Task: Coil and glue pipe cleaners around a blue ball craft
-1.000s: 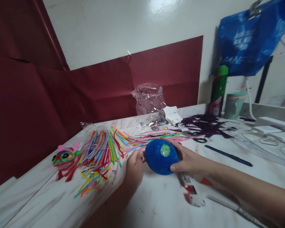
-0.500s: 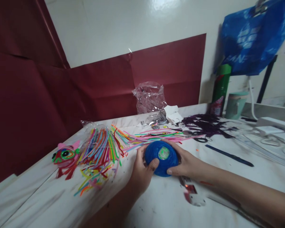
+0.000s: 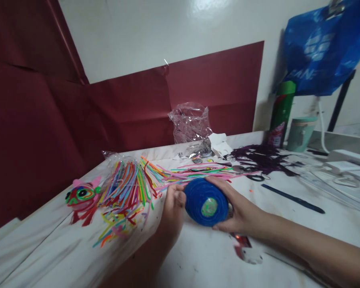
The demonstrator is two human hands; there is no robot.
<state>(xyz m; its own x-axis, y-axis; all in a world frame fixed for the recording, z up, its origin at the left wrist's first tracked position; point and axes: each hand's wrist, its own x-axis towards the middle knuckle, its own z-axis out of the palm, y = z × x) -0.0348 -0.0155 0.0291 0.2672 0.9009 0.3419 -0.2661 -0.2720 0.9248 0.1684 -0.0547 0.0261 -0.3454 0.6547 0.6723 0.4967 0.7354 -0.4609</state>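
Observation:
A blue ball (image 3: 198,196), its surface wound in rings of fuzzy strand, is held above the white marbled table. One round pale patch with green specks shows through on the side facing me. Around its right side my right hand (image 3: 238,210) is closed, fingers over the top and thumb below. My left hand (image 3: 174,204) is at the ball's left edge, thumb and fingers pressed together; whatever they may pinch is hidden. Left of the hands lies a bundle of colourful pipe cleaners (image 3: 129,182), with short cut pieces (image 3: 120,226) in front of it.
A small pink and red figure (image 3: 82,198) with big eyes stands at the left. Black-handled scissors (image 3: 255,177), purple strands (image 3: 258,158) and a dark blue strip (image 3: 292,198) lie to the right. Further back are a green can (image 3: 283,110), a lidded cup (image 3: 301,134) and power adapters (image 3: 343,167).
The ball has turned so its pale patch sits lower. My left thumb has come off the ball's face and closed against the fingers. My right hand keeps its hold.

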